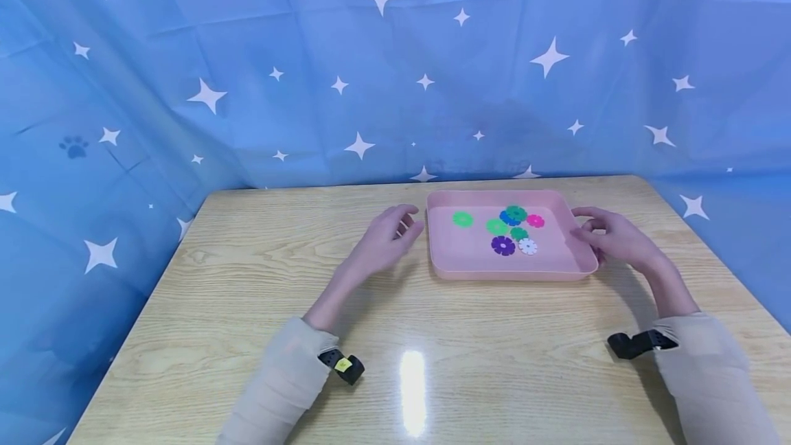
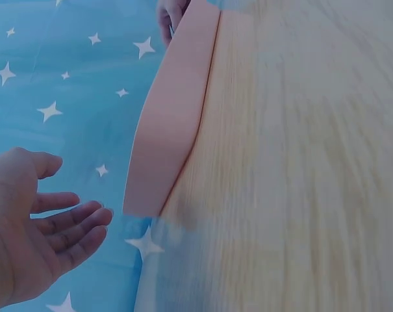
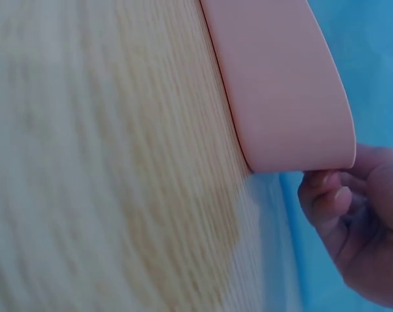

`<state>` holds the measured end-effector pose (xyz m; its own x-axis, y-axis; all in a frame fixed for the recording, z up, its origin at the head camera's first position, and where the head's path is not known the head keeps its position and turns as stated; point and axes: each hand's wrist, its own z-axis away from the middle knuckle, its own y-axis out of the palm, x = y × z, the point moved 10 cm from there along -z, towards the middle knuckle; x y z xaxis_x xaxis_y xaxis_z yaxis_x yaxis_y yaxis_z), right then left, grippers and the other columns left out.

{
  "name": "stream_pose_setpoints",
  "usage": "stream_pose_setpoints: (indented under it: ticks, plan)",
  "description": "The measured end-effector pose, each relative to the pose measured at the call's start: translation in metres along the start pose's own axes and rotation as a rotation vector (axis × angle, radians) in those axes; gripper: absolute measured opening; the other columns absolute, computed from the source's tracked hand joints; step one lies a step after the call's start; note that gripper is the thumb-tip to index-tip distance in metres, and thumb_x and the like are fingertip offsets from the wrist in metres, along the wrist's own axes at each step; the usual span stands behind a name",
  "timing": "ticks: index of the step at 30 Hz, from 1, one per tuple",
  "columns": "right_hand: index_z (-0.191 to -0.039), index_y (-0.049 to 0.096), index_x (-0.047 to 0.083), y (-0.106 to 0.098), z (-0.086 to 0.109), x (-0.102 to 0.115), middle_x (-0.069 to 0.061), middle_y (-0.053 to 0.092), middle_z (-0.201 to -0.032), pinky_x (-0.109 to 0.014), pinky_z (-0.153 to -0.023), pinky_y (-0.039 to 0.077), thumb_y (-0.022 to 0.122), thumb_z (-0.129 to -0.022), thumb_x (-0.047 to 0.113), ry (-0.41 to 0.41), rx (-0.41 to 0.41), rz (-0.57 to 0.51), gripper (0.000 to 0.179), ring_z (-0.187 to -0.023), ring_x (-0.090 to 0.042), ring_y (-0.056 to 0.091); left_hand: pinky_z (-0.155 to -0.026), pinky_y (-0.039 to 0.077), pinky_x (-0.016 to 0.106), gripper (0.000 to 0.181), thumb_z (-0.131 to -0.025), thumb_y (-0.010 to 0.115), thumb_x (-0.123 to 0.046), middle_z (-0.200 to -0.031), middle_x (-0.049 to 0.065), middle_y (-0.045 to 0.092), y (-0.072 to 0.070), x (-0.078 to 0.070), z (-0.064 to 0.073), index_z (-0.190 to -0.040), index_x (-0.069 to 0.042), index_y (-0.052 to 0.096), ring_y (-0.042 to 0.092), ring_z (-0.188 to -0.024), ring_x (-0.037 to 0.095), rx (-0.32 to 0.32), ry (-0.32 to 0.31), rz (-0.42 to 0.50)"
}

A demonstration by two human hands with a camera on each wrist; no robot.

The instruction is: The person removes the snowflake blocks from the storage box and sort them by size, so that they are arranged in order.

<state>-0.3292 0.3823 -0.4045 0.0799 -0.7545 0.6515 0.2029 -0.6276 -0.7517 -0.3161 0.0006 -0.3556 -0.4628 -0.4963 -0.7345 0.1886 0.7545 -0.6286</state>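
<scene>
A shallow pink tray [image 1: 457, 253] lies on the wooden table, holding several flower-shaped plastic discs. Among them are a purple disc [image 1: 494, 246], a white disc [image 1: 521, 246], a pink disc [image 1: 542, 222] and a light green disc [image 1: 457, 220]. At the tray's right end, my right hand [image 1: 618, 235] pinches the rim, its thumb at the top edge and fingers curled against the outer wall [image 3: 287, 84]. My left hand [image 1: 383, 239] hovers beside the left end, fingers loosely bent. In the left wrist view, a gap separates that hand [image 2: 40, 227] from the tray wall [image 2: 173, 110].
The table [image 1: 259, 307] has light wood grain, and its back edge runs just behind the tray. A blue curtain with white stars [image 1: 321, 115] hangs behind and along both sides. Black wrist cameras [image 1: 643, 343] are strapped over the pale sleeves [image 1: 711, 369].
</scene>
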Motion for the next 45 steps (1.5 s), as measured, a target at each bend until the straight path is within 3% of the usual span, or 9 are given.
stream_pose_setpoints:
  ticks: [10,18,29,36,45]
  plan:
    - [-0.152,0.030,-0.007,0.005,0.002,0.005,-0.018,0.058,-0.097,-0.035,-0.052,0.049,0.057,-0.105,0.021,-0.023,0.044,-0.115,0.061,-0.055,-0.022,0.055,-0.083,0.052,0.026,0.034,-0.100,0.058,-0.010,-0.102,0.013,0.064,0.023,-0.017,-0.018,-0.130,0.007,0.057,0.063,-0.092,0.022,0.015,0.073,0.085]
    - [-0.152,0.029,-0.008,0.006,0.001,-0.001,-0.015,0.058,-0.096,-0.034,-0.051,0.048,0.057,-0.105,0.019,-0.020,0.049,-0.143,0.061,-0.054,-0.020,0.054,-0.081,0.050,0.022,0.033,-0.100,0.059,-0.007,-0.103,0.012,0.064,0.046,-0.025,-0.031,-0.130,0.006,0.057,0.062,-0.092,0.020,0.060,0.048,0.092]
    - [-0.153,0.028,-0.007,0.008,0.001,-0.003,-0.016,0.057,-0.096,-0.033,-0.054,0.048,0.056,-0.105,0.020,-0.011,0.054,-0.127,0.062,-0.057,-0.021,0.054,-0.096,0.045,0.028,0.040,-0.100,0.058,-0.013,-0.123,0.019,0.059,0.079,-0.023,-0.046,-0.136,0.003,0.055,0.054,-0.109,0.023,0.133,-0.067,-0.007]
    - [-0.154,0.026,-0.007,0.008,0.002,-0.003,-0.015,0.057,-0.096,-0.034,-0.054,0.048,0.054,-0.106,0.019,-0.013,0.060,-0.136,0.062,-0.057,-0.021,0.053,-0.105,0.043,0.032,0.045,-0.100,0.059,-0.017,-0.140,0.014,0.053,0.089,-0.014,-0.055,-0.142,-0.003,0.051,0.050,-0.127,0.023,0.094,-0.160,0.008]
    - [-0.154,0.028,-0.006,0.008,0.004,0.001,-0.015,0.057,-0.093,-0.034,-0.053,0.048,0.055,-0.106,0.024,-0.038,0.057,-0.154,0.063,-0.056,-0.022,0.054,-0.116,0.031,0.036,0.054,-0.099,0.060,-0.014,-0.157,0.006,0.040,0.094,0.001,-0.066,-0.150,-0.008,0.045,0.036,-0.144,0.023,0.001,-0.298,0.033]
